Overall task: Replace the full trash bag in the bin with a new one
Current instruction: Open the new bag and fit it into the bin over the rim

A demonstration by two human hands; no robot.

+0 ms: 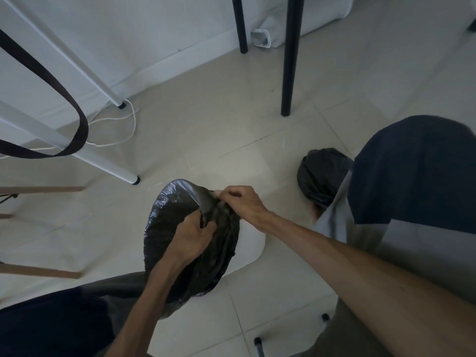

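Observation:
A white bin (251, 249) stands on the tiled floor below me, and a new black trash bag (168, 217) is spread over its mouth. My left hand (192, 239) presses down inside the bag, fingers gripping the plastic. At the bag's far right edge my right hand (240, 202) pinches a bunched fold of the same bag. The full black trash bag (320, 176), tied into a ball, lies on the floor to the right, partly behind my knee.
My knees (412, 176) flank the bin. Two black table legs (289, 60) rise ahead. White rack legs (110, 166), a dark strap (82, 124) and a white cord (128, 130) are at left, wooden chair legs (41, 273) lower left.

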